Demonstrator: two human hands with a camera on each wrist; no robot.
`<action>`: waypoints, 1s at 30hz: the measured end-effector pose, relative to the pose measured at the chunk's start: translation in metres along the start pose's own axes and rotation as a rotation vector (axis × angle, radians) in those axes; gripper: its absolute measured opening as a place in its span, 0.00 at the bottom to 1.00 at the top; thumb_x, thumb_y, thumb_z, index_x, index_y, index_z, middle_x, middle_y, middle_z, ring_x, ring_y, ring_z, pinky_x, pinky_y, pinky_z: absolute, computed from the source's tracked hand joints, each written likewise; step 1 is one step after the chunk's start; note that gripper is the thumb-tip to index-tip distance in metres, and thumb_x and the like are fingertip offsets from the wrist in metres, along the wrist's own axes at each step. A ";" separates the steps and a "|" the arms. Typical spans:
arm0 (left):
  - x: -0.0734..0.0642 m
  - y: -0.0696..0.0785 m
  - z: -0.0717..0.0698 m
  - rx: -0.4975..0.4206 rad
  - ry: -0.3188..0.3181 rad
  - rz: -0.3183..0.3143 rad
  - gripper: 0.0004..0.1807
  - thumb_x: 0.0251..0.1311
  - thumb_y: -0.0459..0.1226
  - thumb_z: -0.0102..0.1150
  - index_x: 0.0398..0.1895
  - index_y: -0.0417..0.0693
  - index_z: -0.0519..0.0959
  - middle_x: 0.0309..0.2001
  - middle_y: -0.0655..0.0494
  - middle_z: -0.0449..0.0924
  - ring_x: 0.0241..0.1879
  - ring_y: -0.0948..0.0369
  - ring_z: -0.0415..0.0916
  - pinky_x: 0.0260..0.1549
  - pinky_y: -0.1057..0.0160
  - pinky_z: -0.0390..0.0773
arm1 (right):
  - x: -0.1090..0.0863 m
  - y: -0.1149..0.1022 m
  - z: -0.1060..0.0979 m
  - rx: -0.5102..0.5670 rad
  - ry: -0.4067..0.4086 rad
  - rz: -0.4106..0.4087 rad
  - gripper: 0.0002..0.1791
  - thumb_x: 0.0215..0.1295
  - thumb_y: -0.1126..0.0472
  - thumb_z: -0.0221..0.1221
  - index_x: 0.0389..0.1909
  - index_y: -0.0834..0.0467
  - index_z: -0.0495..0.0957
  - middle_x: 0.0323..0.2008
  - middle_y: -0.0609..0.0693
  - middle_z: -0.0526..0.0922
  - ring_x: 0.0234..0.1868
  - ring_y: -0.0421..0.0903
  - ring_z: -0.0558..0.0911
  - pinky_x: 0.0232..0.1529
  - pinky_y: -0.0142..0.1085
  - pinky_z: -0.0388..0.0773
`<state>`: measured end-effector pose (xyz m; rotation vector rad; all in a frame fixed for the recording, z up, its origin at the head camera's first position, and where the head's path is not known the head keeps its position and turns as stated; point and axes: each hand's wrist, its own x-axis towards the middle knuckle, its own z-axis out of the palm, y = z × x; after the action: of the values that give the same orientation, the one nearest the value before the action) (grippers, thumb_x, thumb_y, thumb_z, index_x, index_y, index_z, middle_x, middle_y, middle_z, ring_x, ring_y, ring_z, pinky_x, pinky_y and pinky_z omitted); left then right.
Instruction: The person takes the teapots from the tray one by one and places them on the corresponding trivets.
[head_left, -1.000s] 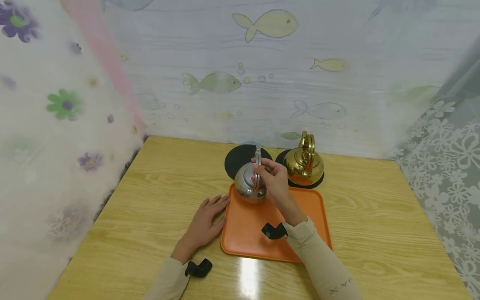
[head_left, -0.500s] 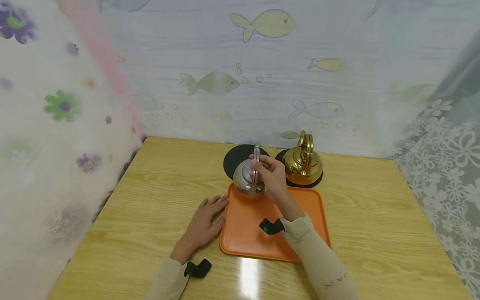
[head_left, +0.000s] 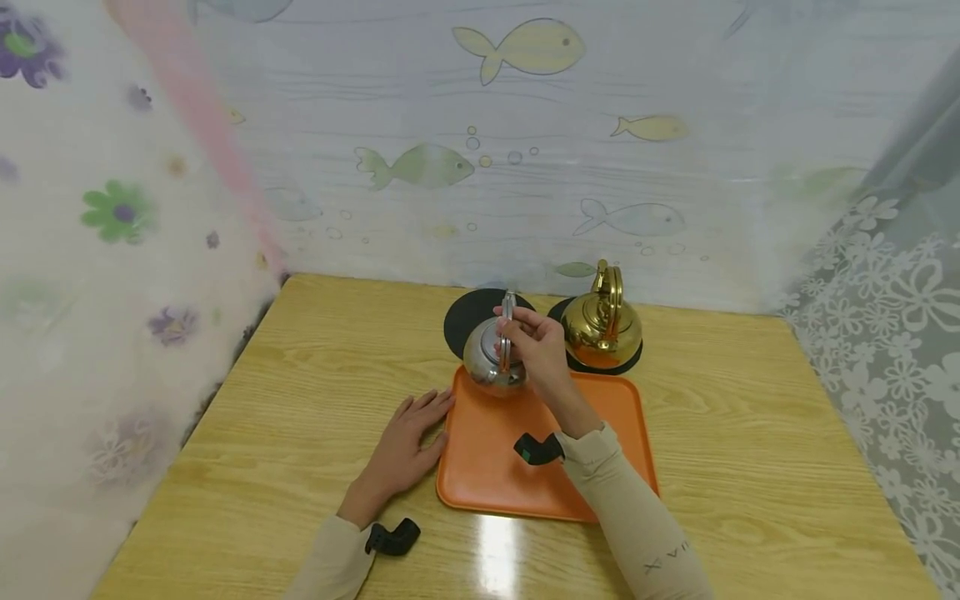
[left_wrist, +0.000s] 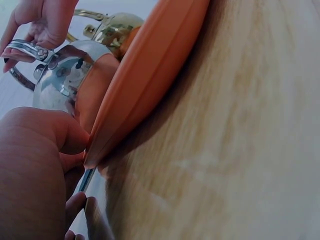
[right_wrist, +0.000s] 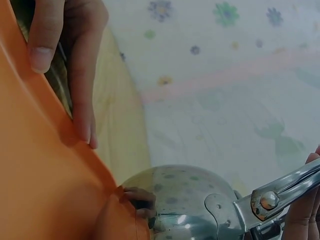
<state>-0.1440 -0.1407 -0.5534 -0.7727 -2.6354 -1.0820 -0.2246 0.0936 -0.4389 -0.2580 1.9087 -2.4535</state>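
Note:
My right hand (head_left: 542, 348) pinches the upright handle of a silver kettle (head_left: 487, 367) between thumb and fingers. The kettle overlaps the far left corner of an orange tray (head_left: 502, 471) in the head view. My left hand (head_left: 401, 446) lies flat beside the tray's left edge, fingertips right at its rim. In the left wrist view, the tray's side (left_wrist: 155, 65) runs past that hand, with the silver kettle (left_wrist: 62, 75) behind it. The right wrist view shows the shiny kettle body (right_wrist: 175, 200) close to the tray's rim, and the handle's riveted joint (right_wrist: 270, 200).
A gold kettle (head_left: 596, 333) stands on a black round mat (head_left: 633, 364) at the back right. Another black round mat (head_left: 465, 321) lies behind the silver kettle. A wooden table (head_left: 750, 433) surrounds the tray, with patterned curtains (head_left: 360, 100) along its back and sides.
The silver kettle and my right hand have moved slightly towards the back, nearer the left mat. My left hand stays by the tray. The head view has shifted a little.

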 end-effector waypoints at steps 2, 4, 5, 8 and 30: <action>0.000 0.000 0.000 0.001 0.001 -0.001 0.28 0.69 0.38 0.60 0.71 0.42 0.74 0.71 0.49 0.72 0.72 0.43 0.65 0.71 0.33 0.56 | 0.001 0.000 0.000 0.000 0.002 0.001 0.18 0.74 0.66 0.58 0.58 0.71 0.78 0.45 0.66 0.84 0.26 0.42 0.86 0.31 0.33 0.87; 0.000 0.000 -0.001 -0.002 -0.001 -0.006 0.28 0.69 0.39 0.60 0.71 0.42 0.74 0.71 0.49 0.71 0.73 0.44 0.65 0.71 0.33 0.56 | 0.002 0.001 0.000 0.001 0.002 0.002 0.18 0.74 0.66 0.57 0.59 0.71 0.78 0.48 0.62 0.85 0.28 0.42 0.87 0.32 0.33 0.87; 0.000 0.001 -0.001 -0.003 -0.005 -0.010 0.28 0.69 0.39 0.60 0.71 0.43 0.73 0.72 0.49 0.71 0.73 0.44 0.65 0.72 0.33 0.56 | 0.002 0.001 0.000 0.001 0.002 0.002 0.18 0.74 0.67 0.57 0.59 0.71 0.78 0.49 0.59 0.86 0.30 0.42 0.87 0.33 0.33 0.87; 0.000 0.002 -0.003 -0.006 -0.011 -0.014 0.28 0.69 0.39 0.59 0.71 0.43 0.73 0.72 0.49 0.71 0.73 0.44 0.65 0.72 0.33 0.56 | 0.004 0.001 0.001 0.010 0.001 0.009 0.19 0.74 0.67 0.57 0.61 0.71 0.77 0.48 0.49 0.87 0.35 0.42 0.86 0.35 0.33 0.87; 0.000 0.004 -0.003 -0.003 -0.009 -0.003 0.28 0.69 0.39 0.60 0.71 0.43 0.74 0.72 0.49 0.71 0.72 0.43 0.65 0.71 0.33 0.57 | 0.015 0.003 0.003 0.052 0.012 0.012 0.19 0.74 0.64 0.59 0.60 0.70 0.78 0.45 0.55 0.87 0.27 0.41 0.85 0.32 0.31 0.86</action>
<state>-0.1416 -0.1407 -0.5491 -0.7755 -2.6438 -1.0859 -0.2395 0.0880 -0.4393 -0.2301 1.8427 -2.4986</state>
